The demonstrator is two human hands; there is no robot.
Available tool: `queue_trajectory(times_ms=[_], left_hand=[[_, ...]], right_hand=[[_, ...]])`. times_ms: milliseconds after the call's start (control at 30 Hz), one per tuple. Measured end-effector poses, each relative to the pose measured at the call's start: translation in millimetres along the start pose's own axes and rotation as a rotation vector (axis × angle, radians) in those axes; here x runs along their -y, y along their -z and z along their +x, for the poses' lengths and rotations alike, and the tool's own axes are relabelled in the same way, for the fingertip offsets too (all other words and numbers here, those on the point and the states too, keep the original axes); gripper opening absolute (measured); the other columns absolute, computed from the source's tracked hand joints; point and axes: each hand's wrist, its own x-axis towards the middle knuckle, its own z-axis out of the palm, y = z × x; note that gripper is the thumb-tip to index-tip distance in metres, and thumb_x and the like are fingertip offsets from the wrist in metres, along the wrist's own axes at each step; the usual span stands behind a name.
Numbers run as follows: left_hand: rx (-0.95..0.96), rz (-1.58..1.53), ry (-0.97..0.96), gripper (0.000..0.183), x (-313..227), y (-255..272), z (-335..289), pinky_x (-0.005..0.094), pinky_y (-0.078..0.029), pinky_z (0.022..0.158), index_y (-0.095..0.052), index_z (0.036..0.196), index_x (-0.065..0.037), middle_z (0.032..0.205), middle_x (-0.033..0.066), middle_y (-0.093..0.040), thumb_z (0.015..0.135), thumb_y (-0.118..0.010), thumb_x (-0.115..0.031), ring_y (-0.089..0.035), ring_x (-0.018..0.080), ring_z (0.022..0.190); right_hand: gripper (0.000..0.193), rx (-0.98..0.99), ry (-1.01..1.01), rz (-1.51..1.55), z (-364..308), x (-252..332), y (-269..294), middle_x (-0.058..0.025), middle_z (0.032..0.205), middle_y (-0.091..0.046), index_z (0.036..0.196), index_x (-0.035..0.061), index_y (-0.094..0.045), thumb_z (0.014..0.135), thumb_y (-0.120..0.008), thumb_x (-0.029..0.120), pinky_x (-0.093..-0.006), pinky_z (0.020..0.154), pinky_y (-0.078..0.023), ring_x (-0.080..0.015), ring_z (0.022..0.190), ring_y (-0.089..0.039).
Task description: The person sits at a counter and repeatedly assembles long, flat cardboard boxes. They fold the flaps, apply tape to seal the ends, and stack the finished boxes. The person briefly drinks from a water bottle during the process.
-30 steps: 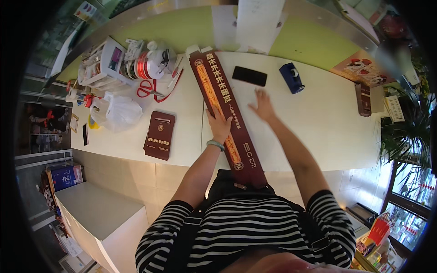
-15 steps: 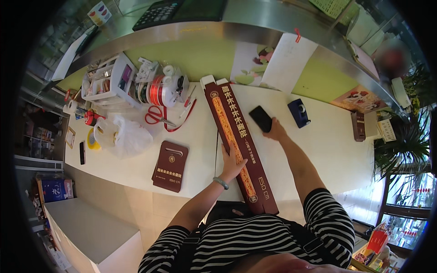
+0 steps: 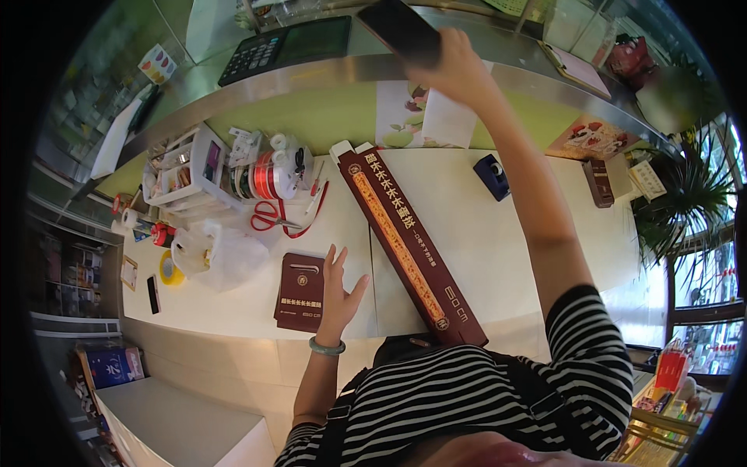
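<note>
Gripping a dark phone (image 3: 401, 31) by its lower end, the right hand (image 3: 455, 66) is reaching up and away over the steel counter ledge (image 3: 311, 74). The left hand (image 3: 338, 292) is hovering with fingers spread, just beside the small maroon booklet (image 3: 299, 292) and near the long maroon box (image 3: 408, 241). Risk: the phone is being held at one end only, so it could slip and strike the ledge.

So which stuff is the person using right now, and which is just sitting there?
In use: black phone in the right hand; long dark-red box and small dark-red box by the left hand.
Lying about: red scissors, ribbon spools, plastic bag, calculator.
</note>
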Motion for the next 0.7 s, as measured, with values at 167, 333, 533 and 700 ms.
queue_trajectory(times_ms=[167,333,533,700], left_hand=[[-0.046,-0.068,-0.022,0.058,-0.4,8.7,-25.2,0.0432,-0.042,0.110,-0.049,0.146,-0.009,0.159,0.0141,-0.035,0.092,-0.072,-0.012,-0.043,0.0289,0.140],[0.000,-0.104,0.118,0.057,-3.6,-29.1,-89.5,0.0459,-0.042,0.110,-0.050,0.144,-0.010,0.158,0.0166,-0.035,0.092,-0.072,-0.016,-0.039,0.0313,0.143],[0.073,-0.128,0.389,0.059,24.6,-75.6,-164.3,0.0402,-0.040,0.111,-0.043,0.150,-0.008,0.153,0.0137,-0.044,0.098,-0.068,-0.018,-0.045,0.0262,0.139],[0.224,-0.321,0.473,0.065,64.0,-141.1,-155.3,0.0380,-0.042,0.109,-0.034,0.154,-0.004,0.148,0.0138,-0.049,0.102,-0.063,-0.028,-0.051,0.0239,0.132]], right_hand=[[0.093,0.052,-0.034,-0.268,84.2,-18.4,-59.4,-0.0280,0.123,-0.060,0.123,-0.0132,-0.054,0.066,-0.078,0.055,-0.0441,0.097,-0.053,-0.0436,0.112,-0.063],[0.083,0.264,0.039,-0.490,122.2,-60.1,-75.0,-0.0262,0.118,-0.064,0.130,-0.0041,-0.060,0.086,-0.064,0.066,-0.0441,0.096,-0.051,-0.0367,0.112,-0.064],[0.066,-0.052,0.206,-0.029,-42.4,-13.1,-58.7,-0.0206,0.130,-0.059,0.132,0.0027,-0.058,0.085,-0.072,0.047,-0.0464,0.101,-0.048,-0.0368,0.122,-0.056],[0.058,0.284,-0.210,0.356,-379.7,-94.7,-79.7,-0.0193,0.124,-0.064,0.130,0.0049,-0.060,0.090,-0.072,0.044,-0.0441,0.101,-0.048,-0.0363,0.117,-0.061]])
